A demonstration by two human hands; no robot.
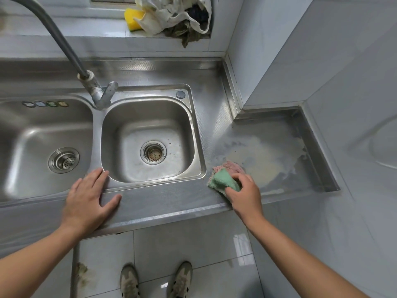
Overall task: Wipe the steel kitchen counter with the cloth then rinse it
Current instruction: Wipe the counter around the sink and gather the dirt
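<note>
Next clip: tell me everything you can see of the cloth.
The cloth is fluffy terry-like fabric, green in front and pink behind, bunched into a wad. It lies on the steel counter right of the sink basin, beside a yellowish smear. The right hand grips its near side.

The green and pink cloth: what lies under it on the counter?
The cloth lies on the steel counter, at the near edge of a pale yellowish smear. The right hand grips it; whether the smear continues beneath it is covered.
</note>
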